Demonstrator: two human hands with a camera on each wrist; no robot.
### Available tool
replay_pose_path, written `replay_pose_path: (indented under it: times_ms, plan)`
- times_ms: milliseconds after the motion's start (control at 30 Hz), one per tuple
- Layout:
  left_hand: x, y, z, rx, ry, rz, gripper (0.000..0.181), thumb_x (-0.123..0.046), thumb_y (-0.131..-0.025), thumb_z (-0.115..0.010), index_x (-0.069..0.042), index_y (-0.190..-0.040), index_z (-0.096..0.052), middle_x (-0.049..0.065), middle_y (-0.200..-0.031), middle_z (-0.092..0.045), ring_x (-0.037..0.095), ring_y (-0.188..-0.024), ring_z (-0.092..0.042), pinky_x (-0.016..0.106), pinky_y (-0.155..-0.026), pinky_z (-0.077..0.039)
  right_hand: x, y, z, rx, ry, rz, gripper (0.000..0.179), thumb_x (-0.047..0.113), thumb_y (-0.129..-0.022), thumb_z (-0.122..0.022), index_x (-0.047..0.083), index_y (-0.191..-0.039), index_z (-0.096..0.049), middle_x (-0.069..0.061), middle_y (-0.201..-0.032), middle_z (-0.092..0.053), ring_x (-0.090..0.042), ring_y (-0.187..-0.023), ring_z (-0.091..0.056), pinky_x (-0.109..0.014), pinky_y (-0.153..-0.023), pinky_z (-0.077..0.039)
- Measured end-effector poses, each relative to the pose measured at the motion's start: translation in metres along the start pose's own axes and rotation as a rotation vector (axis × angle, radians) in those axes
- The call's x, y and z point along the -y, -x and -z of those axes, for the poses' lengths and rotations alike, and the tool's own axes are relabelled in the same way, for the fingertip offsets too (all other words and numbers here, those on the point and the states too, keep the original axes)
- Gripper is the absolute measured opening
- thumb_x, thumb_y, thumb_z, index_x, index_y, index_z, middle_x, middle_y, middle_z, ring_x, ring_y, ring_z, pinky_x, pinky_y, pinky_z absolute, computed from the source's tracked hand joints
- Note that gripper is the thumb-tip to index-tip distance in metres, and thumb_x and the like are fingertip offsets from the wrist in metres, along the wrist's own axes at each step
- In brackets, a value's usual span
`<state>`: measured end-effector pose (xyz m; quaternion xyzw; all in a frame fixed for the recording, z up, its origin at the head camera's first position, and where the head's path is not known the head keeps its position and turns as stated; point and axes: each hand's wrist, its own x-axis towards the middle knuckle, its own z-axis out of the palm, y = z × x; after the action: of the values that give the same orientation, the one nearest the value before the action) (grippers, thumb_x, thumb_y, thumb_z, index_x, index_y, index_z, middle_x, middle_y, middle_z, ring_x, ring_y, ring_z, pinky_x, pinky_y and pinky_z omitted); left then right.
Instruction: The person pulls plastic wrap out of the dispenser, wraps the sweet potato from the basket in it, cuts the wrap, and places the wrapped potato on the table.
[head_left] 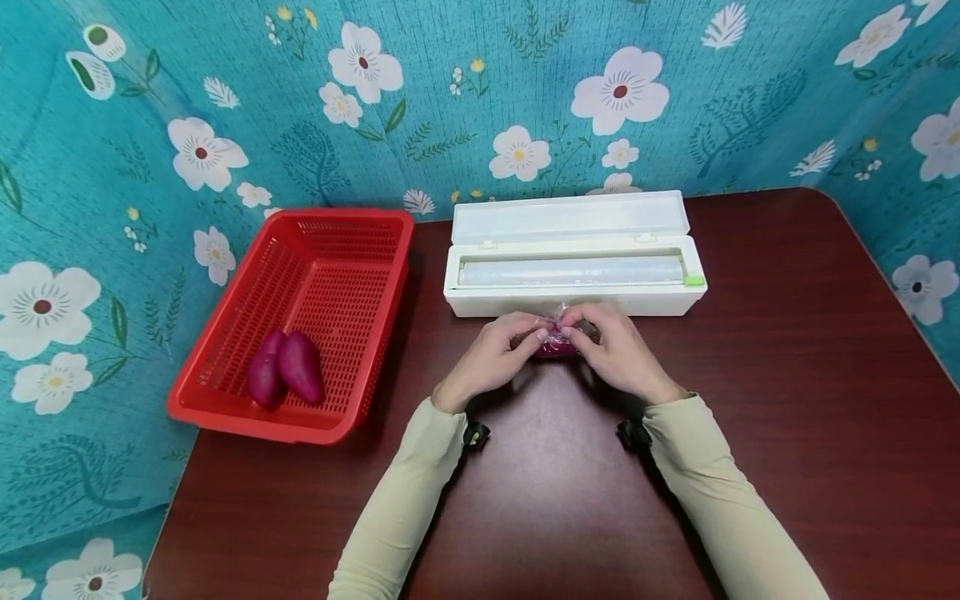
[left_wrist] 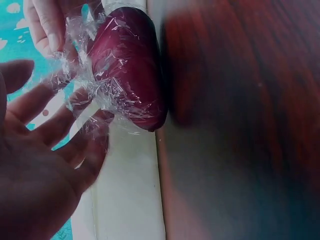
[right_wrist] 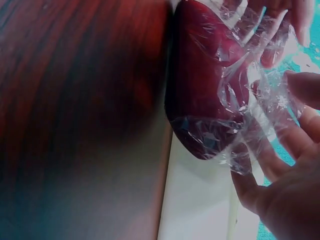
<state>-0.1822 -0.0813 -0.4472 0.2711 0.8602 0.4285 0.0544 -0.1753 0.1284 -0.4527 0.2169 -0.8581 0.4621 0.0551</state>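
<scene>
A purple sweet potato (head_left: 557,349) lies on the table just in front of a white cling film box (head_left: 577,302). Clear cling film (left_wrist: 107,92) covers it, with loose crumpled edges gathered along its upper side. My left hand (head_left: 493,354) pinches this loose film at the left, fingers spread beneath it in the left wrist view. From the right, my right hand (head_left: 618,350) holds the film between thumb and fingers, its fingertips beside the sweet potato (right_wrist: 205,80). Both hands' fingertips nearly meet over the middle in the head view.
The box's lid (head_left: 570,218) stands open, showing a film roll (head_left: 570,271) and a green slider (head_left: 693,281) at the right end. A red basket (head_left: 390,325) at the left holds two unwrapped sweet potatoes (head_left: 302,368). A flowered teal cloth (head_left: 450,100) hangs behind the table.
</scene>
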Motion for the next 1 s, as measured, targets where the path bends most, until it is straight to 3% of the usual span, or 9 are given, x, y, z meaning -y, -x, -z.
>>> replay_pose_path:
  times_ms: [167, 267, 400, 500, 600, 767, 867, 1000]
  plan:
    - [-0.003, -0.001, 0.002, 0.07, -0.01, 0.004, 0.033, -0.021, -0.102, -0.044, -0.008, -0.119, -0.069, 0.005, -0.127, -0.062, 0.018, -0.122, -0.053, 0.032, -0.106, -0.039, 0.0, -0.001, -0.002, 0.006, -0.002, 0.035, 0.01, 0.002, -0.086, -0.068, 0.01, -0.092, -0.069, -0.007, -0.1, -0.069, -0.023, -0.102, -0.057, -0.038, -0.092, -0.038]
    - [-0.003, -0.001, 0.001, 0.077, -0.025, -0.014, 0.029, -0.014, -0.099, -0.047, -0.006, -0.115, -0.071, 0.007, -0.127, -0.061, 0.02, -0.122, -0.053, 0.033, -0.105, -0.039, -0.001, -0.002, -0.004, 0.006, -0.007, 0.056, 0.014, -0.001, -0.083, -0.07, 0.01, -0.09, -0.07, -0.006, -0.098, -0.07, -0.023, -0.101, -0.058, -0.038, -0.093, -0.039]
    - [-0.001, -0.003, -0.004, 0.009, -0.084, -0.051, 0.017, -0.009, -0.092, -0.062, -0.005, -0.103, -0.075, 0.007, -0.118, -0.064, 0.02, -0.113, -0.058, 0.03, -0.1, -0.043, -0.002, -0.005, -0.008, 0.014, -0.016, 0.057, 0.015, -0.003, -0.081, -0.071, 0.011, -0.088, -0.071, -0.005, -0.094, -0.07, -0.022, -0.097, -0.059, -0.037, -0.091, -0.039]
    - [0.001, -0.004, -0.008, -0.082, -0.091, -0.029, 0.01, -0.01, -0.086, -0.071, -0.006, -0.095, -0.073, 0.006, -0.106, -0.065, 0.018, -0.101, -0.061, 0.027, -0.09, -0.048, 0.0, -0.006, -0.011, 0.015, -0.031, 0.042, 0.016, -0.004, -0.081, -0.071, 0.01, -0.089, -0.07, -0.005, -0.093, -0.07, -0.02, -0.094, -0.06, -0.036, -0.089, -0.041]
    - [0.003, -0.006, -0.011, -0.131, -0.067, -0.007, 0.024, -0.01, -0.083, -0.075, -0.004, -0.105, -0.066, 0.008, -0.102, -0.064, 0.018, -0.093, -0.062, 0.025, -0.082, -0.051, 0.001, -0.006, -0.013, 0.0, -0.035, 0.017, 0.019, -0.005, -0.08, -0.071, 0.006, -0.095, -0.067, -0.008, -0.094, -0.066, -0.021, -0.091, -0.06, -0.035, -0.082, -0.045]
    - [0.003, -0.007, -0.015, -0.066, -0.119, -0.016, 0.045, -0.013, -0.09, -0.066, 0.001, -0.131, -0.053, 0.013, -0.123, -0.056, 0.023, -0.113, -0.055, 0.033, -0.1, -0.044, 0.001, -0.007, -0.014, -0.038, 0.013, -0.002, 0.023, -0.003, -0.079, -0.072, 0.003, -0.101, -0.067, -0.011, -0.1, -0.063, -0.024, -0.09, -0.06, -0.036, -0.078, -0.047]
    - [0.004, -0.008, -0.017, -0.014, -0.166, -0.048, 0.041, -0.013, -0.094, -0.058, 0.003, -0.132, -0.053, 0.014, -0.129, -0.055, 0.024, -0.122, -0.051, 0.034, -0.106, -0.039, 0.0, -0.006, -0.015, -0.054, 0.073, 0.024, 0.014, 0.001, -0.081, -0.073, 0.002, -0.095, -0.072, -0.012, -0.101, -0.065, -0.027, -0.096, -0.06, -0.039, -0.085, -0.045]
    - [0.005, -0.009, -0.019, 0.011, -0.191, -0.079, 0.035, -0.011, -0.096, -0.054, 0.004, -0.128, -0.057, 0.014, -0.12, -0.062, 0.023, -0.115, -0.058, 0.033, -0.1, -0.045, 0.002, -0.004, -0.017, -0.04, 0.167, 0.078, 0.01, 0.004, -0.085, -0.069, 0.0, -0.093, -0.075, -0.013, -0.101, -0.067, -0.031, -0.102, -0.057, -0.043, -0.091, -0.042]
